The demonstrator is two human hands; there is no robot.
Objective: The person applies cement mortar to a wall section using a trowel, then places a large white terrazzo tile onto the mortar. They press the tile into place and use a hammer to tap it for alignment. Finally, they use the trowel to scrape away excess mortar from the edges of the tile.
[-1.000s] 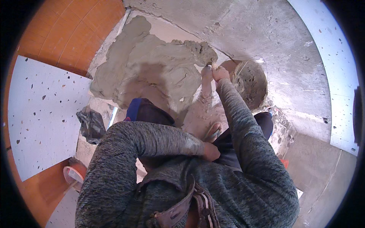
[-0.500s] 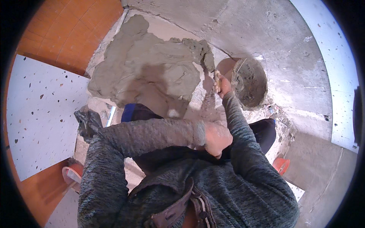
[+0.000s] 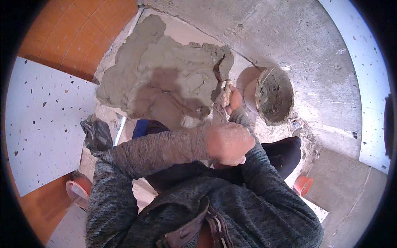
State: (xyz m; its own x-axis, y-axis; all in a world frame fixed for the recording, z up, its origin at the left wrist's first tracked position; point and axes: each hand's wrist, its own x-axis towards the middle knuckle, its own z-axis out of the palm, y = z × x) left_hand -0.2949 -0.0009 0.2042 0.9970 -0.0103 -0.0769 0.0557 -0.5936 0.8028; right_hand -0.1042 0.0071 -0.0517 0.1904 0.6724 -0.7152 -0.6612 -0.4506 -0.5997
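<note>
My right hand (image 3: 234, 100) is closed around the pale handle of a trowel (image 3: 227, 91), beside the right edge of a wide grey mound of wet mortar (image 3: 165, 62). Mortar covers or hides most of the trowel's blade, which points away from me. My left arm crosses in front of my body. At its end, my left hand (image 3: 229, 144) is curled into a fist over my right forearm, back upward; no object shows in it. Just right of my right hand stands a bucket (image 3: 258, 97), tilted, its inside coated with mortar.
A speckled white tile (image 3: 49, 124) leans at the left beside a dark plastic bag (image 3: 98, 136). Orange tiles (image 3: 82, 33) cover the far left. A bare concrete wall (image 3: 306, 53) rises behind the bucket. Orange containers sit at left (image 3: 79, 191) and right (image 3: 304, 185).
My right hand and the trowel have come slightly nearer and left, along the mortar's edge. My left hand has risen a little, over my right forearm.
</note>
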